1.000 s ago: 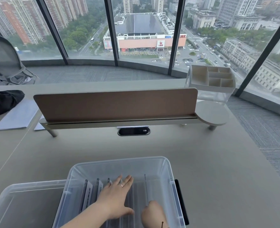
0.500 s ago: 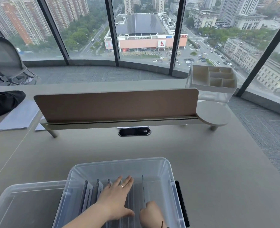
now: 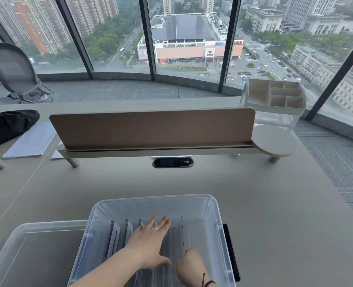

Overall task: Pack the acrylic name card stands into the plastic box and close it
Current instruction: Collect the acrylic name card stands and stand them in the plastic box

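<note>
Clear plastic box on desk, lid off. Acrylic stands upright in row inside box. Left hand flat, fingers straight, pressing on stands. Right hand inside box at rightmost stand; grip cannot tell. Lid left of box.

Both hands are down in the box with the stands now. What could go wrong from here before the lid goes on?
1. The thin acrylic stand by the right hand stands upright, apart from the row; it may tip over once released.
2. The left hand lies flat on the packed stands; lifting it might let them lean or shift.
3. The lid sits partly under the plastic box, so pulling it free could jolt the contents.
</note>
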Demonstrator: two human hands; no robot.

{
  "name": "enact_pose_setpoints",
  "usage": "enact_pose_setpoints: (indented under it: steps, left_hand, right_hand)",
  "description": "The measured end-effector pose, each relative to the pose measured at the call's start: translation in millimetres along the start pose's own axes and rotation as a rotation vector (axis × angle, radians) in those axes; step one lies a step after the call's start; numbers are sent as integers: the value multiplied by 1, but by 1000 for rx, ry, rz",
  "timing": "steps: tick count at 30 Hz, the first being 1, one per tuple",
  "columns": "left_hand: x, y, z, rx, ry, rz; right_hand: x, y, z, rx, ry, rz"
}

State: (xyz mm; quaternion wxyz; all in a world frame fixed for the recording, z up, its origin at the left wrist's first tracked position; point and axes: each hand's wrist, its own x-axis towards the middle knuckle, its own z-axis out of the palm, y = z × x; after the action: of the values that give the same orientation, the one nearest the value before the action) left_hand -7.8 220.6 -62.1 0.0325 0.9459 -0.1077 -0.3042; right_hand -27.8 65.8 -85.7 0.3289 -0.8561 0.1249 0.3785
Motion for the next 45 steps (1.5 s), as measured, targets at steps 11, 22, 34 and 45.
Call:
enact_pose_setpoints:
  steps: [11,22,34,45]
  left_hand:
    - [-3,6,2,0,25,-27]
    - [-14,8,8,-28,71,-68]
    - [-83,-47,13,-497,440,-158]
    - [-141,-192,28,-895,895,-495]
  right_hand:
    - [0,2,-5,-46,-18,-37]
    - [-6,13,-6,-30,-71,-91]
    - [-23,-50,-16,-240,387,-655]
    - [-48,-182,89,-598,148,-1095]
